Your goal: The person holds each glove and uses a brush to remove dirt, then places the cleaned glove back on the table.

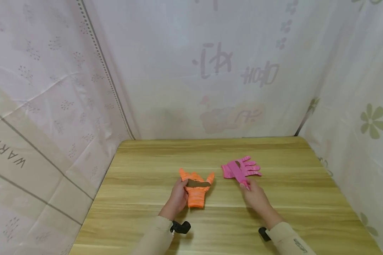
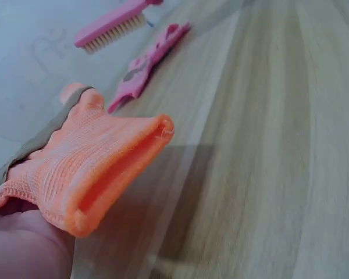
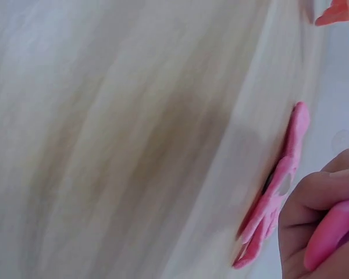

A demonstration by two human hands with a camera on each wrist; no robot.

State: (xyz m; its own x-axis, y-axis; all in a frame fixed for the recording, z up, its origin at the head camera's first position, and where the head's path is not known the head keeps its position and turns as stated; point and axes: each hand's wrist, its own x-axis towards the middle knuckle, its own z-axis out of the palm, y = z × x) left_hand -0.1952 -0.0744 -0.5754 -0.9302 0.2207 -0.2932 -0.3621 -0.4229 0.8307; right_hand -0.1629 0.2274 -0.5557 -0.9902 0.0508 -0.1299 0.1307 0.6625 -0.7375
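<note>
- Hung with pale printed curtains (image 1: 178, 71) behind and to both sides of a wood-grain table (image 1: 140, 163).
- Turns, as judged, on the gap under the pink brush (image 1: 237, 171): held bristles-down above the pink glove (image 1: 246, 168), apart from it in the left wrist view.
- Slants lengthwise from the right hand (image 1: 256, 196) away and leftward, over the palm near the cuff.
- Lies on the table, in the pink glove's case, cuff leftward and fingers pointing right, nearer the right hand than the left.
- Grips the brush handle with curled right fingers, partly out of sight.
- Pinches the orange glove (image 1: 196, 196) by its left side in the left hand (image 1: 178, 196), cuff toward the person; cannot tell how the fingers behind lie.
- Reads "WARM" on the left curtain (image 1: 41, 163), 4 slanting capitals.
- Cannot read the faint back lettering (image 1: 261, 74) or sleeve print (image 1: 300, 245) with certainty.
- Bears no legible brand on brush or either of the 2 gloves.
</note>
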